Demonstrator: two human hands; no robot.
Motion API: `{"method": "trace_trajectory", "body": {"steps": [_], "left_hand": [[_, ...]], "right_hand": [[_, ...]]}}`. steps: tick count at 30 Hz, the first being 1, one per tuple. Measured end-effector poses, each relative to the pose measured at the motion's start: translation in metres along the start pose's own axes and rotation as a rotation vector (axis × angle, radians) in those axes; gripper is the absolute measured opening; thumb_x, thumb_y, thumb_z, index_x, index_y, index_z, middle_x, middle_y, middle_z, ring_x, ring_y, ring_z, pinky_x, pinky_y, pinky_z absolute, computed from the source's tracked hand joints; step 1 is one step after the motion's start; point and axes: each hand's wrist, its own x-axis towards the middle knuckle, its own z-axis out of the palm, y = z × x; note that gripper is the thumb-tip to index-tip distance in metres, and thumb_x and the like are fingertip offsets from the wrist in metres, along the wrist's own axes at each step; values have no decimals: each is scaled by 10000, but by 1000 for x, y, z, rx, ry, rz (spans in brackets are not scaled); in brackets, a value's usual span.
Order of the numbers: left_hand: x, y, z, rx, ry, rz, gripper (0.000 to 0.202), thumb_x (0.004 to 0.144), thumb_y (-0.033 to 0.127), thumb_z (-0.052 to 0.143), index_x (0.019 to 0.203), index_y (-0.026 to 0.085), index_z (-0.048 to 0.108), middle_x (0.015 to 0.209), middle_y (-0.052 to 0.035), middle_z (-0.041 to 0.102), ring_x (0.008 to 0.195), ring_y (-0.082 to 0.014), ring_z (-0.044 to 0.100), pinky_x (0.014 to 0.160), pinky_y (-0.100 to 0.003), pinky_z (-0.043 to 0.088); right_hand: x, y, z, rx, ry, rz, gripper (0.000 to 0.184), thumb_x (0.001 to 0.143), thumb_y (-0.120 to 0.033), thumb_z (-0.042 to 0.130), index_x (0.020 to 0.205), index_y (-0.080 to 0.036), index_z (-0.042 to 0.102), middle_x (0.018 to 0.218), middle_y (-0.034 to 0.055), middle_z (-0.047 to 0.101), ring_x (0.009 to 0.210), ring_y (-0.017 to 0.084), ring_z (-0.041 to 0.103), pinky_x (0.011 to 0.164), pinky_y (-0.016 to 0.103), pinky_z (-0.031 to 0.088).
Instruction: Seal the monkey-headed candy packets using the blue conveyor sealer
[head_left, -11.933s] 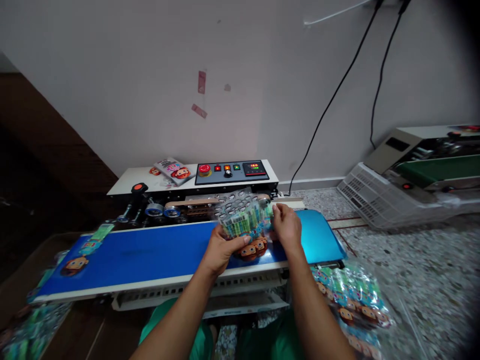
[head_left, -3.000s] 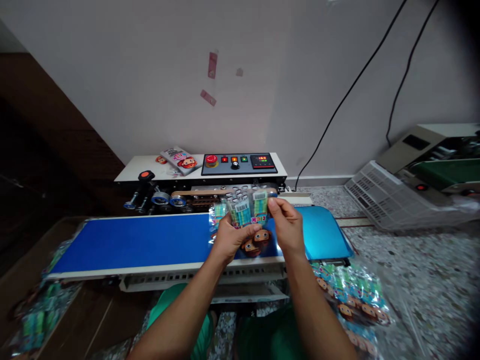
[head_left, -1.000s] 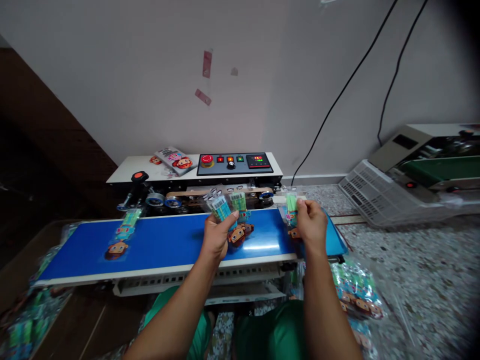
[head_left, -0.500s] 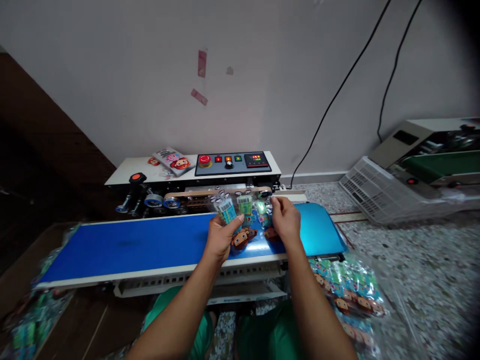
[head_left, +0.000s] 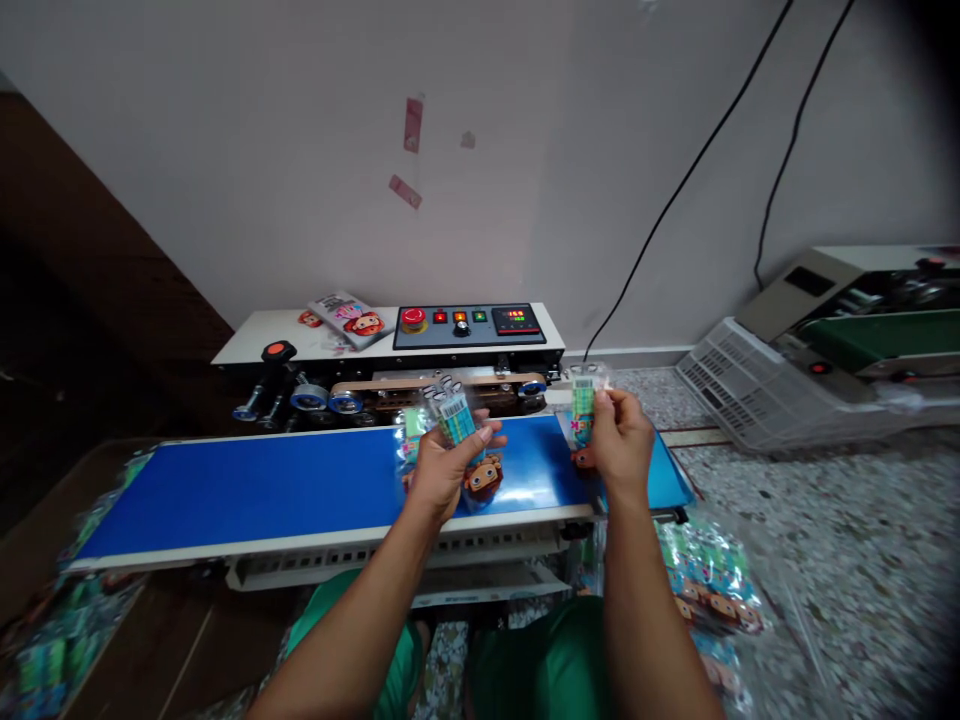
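Observation:
My left hand [head_left: 446, 462] is closed around a small bunch of clear plastic packets [head_left: 455, 420] with barcodes and a brown cartoon face, held over the blue conveyor belt [head_left: 285, 485]. Another packet [head_left: 410, 440] shows on the belt just behind and left of that hand. Toward the belt's right end, my right hand [head_left: 624, 440] pinches one packet [head_left: 583, 405] by its side, upright, barcode at the top. Behind the belt stands the sealing machine [head_left: 300, 330], with wheels and a tan band along its front.
The machine's control panel [head_left: 469, 325] has a red stop button and lit digits. A plastic bag of packets [head_left: 712, 570] lies on the floor at right. More packets [head_left: 60, 650] fill a box at lower left. A white crate [head_left: 735, 385] stands beside a second machine [head_left: 870, 300].
My right hand has moved right, away from the left, carrying one packet. The left hand stays nearly in place with its bunch. A packet now shows on the belt behind it.

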Motion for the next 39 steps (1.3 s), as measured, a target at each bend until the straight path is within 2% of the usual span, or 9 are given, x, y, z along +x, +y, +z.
{"method": "trace_trajectory", "body": {"steps": [4, 9, 12, 15, 20, 25, 30, 33, 39], "left_hand": [[0, -1, 3, 36, -3, -10, 369, 620, 285, 780, 933, 146, 641, 875, -81, 722, 766, -236, 694, 680, -338, 538], [-2, -4, 6, 88, -2, -32, 372, 590, 277, 798, 899, 134, 649, 850, -80, 718, 734, -224, 694, 646, -309, 536], [-2, -6, 7, 103, 33, -53, 391, 555, 287, 816, 872, 125, 655, 798, -80, 718, 711, -229, 694, 635, -317, 537], [0, -8, 8, 85, 64, -48, 398, 530, 304, 826, 844, 116, 669, 755, -73, 717, 673, -220, 688, 623, -315, 537], [2, -8, 6, 65, 61, 54, 338, 556, 296, 815, 817, 117, 697, 751, -53, 720, 624, -158, 660, 627, -268, 531], [0, -9, 6, 114, 57, 28, 382, 537, 300, 822, 851, 128, 690, 739, -44, 716, 605, -161, 654, 587, -268, 534], [-1, -11, 9, 212, 71, 83, 372, 515, 300, 827, 816, 123, 696, 739, -40, 716, 627, -163, 647, 608, -265, 529], [-2, -9, 10, 251, 79, 73, 371, 515, 320, 827, 793, 122, 683, 717, -44, 709, 624, -173, 650, 591, -261, 522], [-4, -6, 10, 171, -6, 55, 406, 688, 437, 698, 969, 160, 604, 852, -93, 707, 694, -221, 689, 553, -291, 530]], "right_hand": [[9, 21, 1, -501, -48, 21, 314, 869, -353, 402, 928, -143, 628, 713, 77, 616, 647, 186, 509, 596, 278, 294], [3, 16, 25, -648, -199, 43, 327, 895, -332, 369, 990, -143, 618, 720, 99, 633, 643, 198, 536, 577, 285, 280], [-5, 4, 34, -494, -234, -72, 354, 895, -371, 390, 1053, -128, 593, 855, 125, 652, 763, 211, 569, 665, 300, 359], [-18, -13, 35, -91, -278, -118, 401, 862, -463, 451, 1074, -151, 584, 980, 108, 646, 871, 198, 578, 757, 307, 419], [-41, -38, 35, 522, -696, 41, 308, 803, -459, 561, 949, -206, 659, 868, 18, 672, 792, 152, 597, 701, 265, 466], [-47, -40, 41, 715, -506, 173, 237, 778, -425, 605, 833, -209, 685, 824, 9, 678, 766, 146, 602, 726, 281, 470], [-49, -39, 44, 663, -512, 145, 234, 748, -415, 637, 818, -195, 676, 766, -5, 646, 727, 130, 564, 689, 255, 447], [-44, -35, 41, 646, -302, 133, 271, 790, -447, 573, 801, -180, 617, 719, -24, 587, 664, 104, 508, 625, 226, 410], [-9, -1, 7, 190, -32, 20, 345, 836, -488, 466, 825, -166, 588, 678, -20, 542, 621, 113, 454, 597, 229, 363]]}}
